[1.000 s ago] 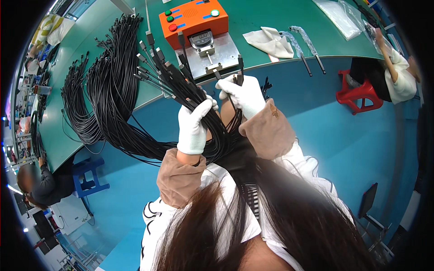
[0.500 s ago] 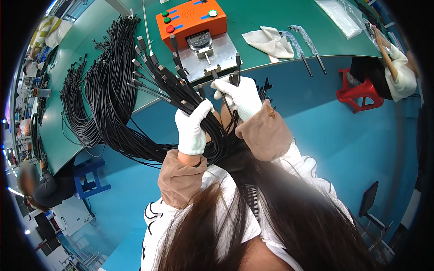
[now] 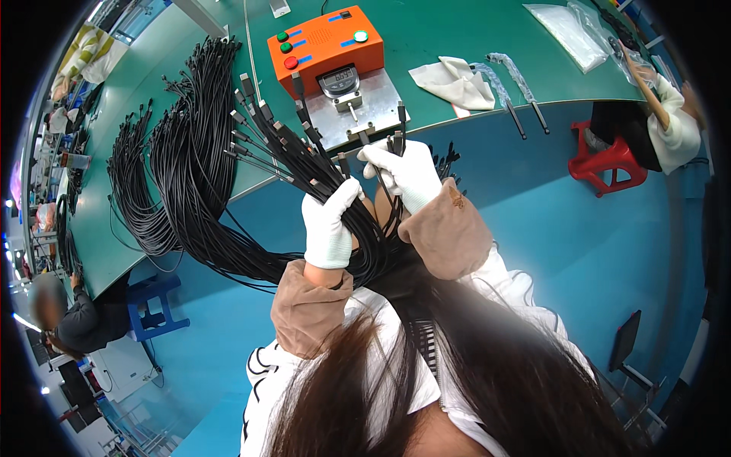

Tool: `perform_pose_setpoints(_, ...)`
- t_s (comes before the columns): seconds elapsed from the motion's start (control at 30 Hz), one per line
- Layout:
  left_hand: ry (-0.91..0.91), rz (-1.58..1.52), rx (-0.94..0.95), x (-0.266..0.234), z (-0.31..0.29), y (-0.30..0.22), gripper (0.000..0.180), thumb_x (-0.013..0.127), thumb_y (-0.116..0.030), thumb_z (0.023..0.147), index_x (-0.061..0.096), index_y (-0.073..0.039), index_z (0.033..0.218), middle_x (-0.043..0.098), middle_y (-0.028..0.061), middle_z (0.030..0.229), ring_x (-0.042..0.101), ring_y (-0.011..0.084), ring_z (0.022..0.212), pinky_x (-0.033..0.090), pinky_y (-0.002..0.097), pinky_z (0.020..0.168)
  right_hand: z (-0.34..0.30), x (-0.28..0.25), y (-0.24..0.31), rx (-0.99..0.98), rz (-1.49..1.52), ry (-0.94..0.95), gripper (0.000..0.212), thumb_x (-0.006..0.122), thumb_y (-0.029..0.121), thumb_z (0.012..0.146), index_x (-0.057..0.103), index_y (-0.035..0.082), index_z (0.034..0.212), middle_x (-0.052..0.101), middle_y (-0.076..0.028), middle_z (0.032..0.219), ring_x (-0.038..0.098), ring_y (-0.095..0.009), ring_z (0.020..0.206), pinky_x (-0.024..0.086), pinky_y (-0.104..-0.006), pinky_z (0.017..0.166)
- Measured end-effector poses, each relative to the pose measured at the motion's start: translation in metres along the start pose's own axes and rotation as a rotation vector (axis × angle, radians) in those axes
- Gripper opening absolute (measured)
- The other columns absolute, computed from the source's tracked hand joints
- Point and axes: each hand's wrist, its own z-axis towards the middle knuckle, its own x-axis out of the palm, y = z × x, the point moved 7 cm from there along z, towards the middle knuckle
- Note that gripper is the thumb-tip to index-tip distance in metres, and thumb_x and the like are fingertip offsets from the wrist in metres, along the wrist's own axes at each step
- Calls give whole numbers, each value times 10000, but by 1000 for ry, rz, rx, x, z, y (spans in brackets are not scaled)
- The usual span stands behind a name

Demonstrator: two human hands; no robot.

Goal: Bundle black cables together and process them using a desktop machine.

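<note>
Both my hands wear white gloves. My left hand (image 3: 327, 232) is closed around a thick bundle of black cables (image 3: 285, 148), whose connector ends fan out beyond the fingers. My right hand (image 3: 411, 175) grips a few more black cables, their plugs standing up past the fingertips. One cable plug (image 3: 364, 139) points from the right fingertips to the near edge of a metal plate (image 3: 384, 91); whether it sits in anything there is too small to tell. On that plate stands a small digital gauge (image 3: 339, 81), in front of an orange box (image 3: 327, 49) with coloured buttons.
Large bundles of black cables (image 3: 194, 145) lie on the green table (image 3: 426, 38) at left, trailing over its edge. Right of the gauge are a white cloth (image 3: 454, 84) and two plastic-wrapped rods (image 3: 509, 103). People sit at both sides, near a red stool (image 3: 609, 164) and a blue stool (image 3: 156, 308).
The whole scene has shifted slightly downward in view. The reading on the gauge's display differs. Both hands keep their grips on the cables, nearly in the same place.
</note>
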Motion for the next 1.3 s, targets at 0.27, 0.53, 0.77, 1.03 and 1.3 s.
perform_pose_setpoints(0.27,-6,-5,7,-2,1,-1,150,672,-75,835,608,9,940,625,63,812,589,145,756,467,256,715,-1,-1,-2,25,-29,26,185,672,191,852,684,10,887,633,-17,675,402,-17,444,287,-182,392)
perform_pose_setpoints(0.53,-17,75,60,7,-2,-6,179,714,-34,794,624,-5,945,638,41,839,600,117,752,478,241,700,-17,11,-1,24,47,163,218,750,171,801,684,9,931,604,13,666,502,-38,531,368,-189,469)
perform_pose_setpoints(0.77,-61,45,54,4,1,-3,238,730,-4,780,625,-2,993,653,41,877,615,115,759,490,238,693,-11,4,-9,43,-66,71,215,722,201,833,707,12,935,628,-1,656,488,-35,500,346,-201,436)
perform_pose_setpoints(1.03,-130,3,55,-4,4,-4,219,721,-26,796,603,-14,980,631,45,812,594,123,701,472,250,655,3,4,-4,-15,5,4,168,665,166,862,706,33,956,637,-11,675,416,-35,448,311,-202,409)
perform_pose_setpoints(1.3,-164,4,21,-6,9,-4,169,670,-83,866,580,-18,994,629,59,800,616,141,732,495,239,667,10,7,-3,14,92,-3,174,660,149,863,687,-16,908,633,-41,674,432,-39,450,310,-198,397)
